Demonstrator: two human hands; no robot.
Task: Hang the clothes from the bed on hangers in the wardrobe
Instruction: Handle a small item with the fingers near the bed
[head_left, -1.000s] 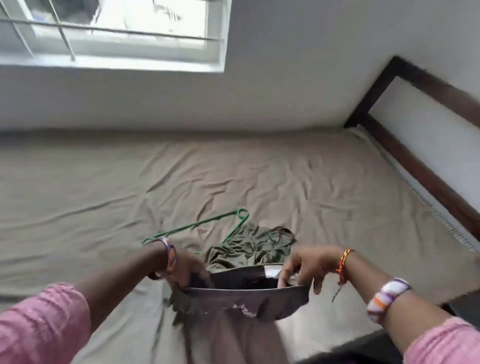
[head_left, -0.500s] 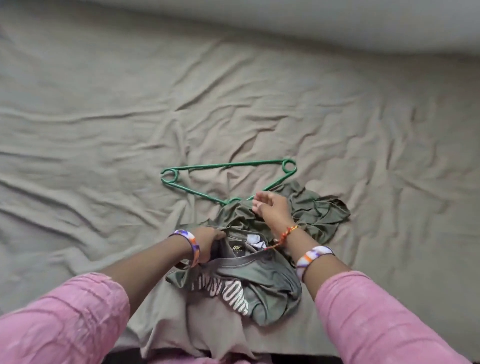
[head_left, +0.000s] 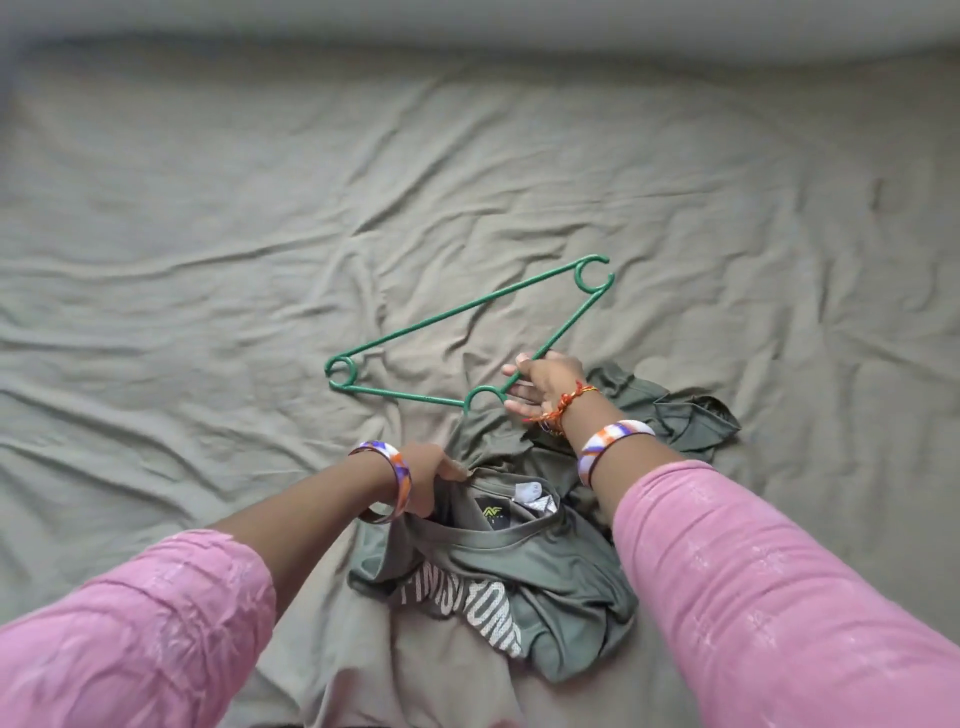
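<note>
An olive-green T-shirt (head_left: 540, 582) with white lettering lies crumpled on the bed (head_left: 208, 260) in front of me. My left hand (head_left: 434, 480) grips its collar at the left side, next to the black label. A green plastic hanger (head_left: 457, 317) sits on the sheet just beyond the shirt, its far end lifted. My right hand (head_left: 540, 387) holds the hanger by one sloping arm near the hook, fingers curled round the bar. More of the olive cloth (head_left: 675, 421) bunches to the right of that hand.
A wrinkled beige-grey sheet covers the whole bed. A pale wall (head_left: 467, 21) runs along the far edge of the mattress. Pink sleeves and bangles cover both my forearms.
My right hand left the shirt collar, reached forward and took hold of the green hanger, tilting it up at its far end. My left hand kept its grip on the collar.
</note>
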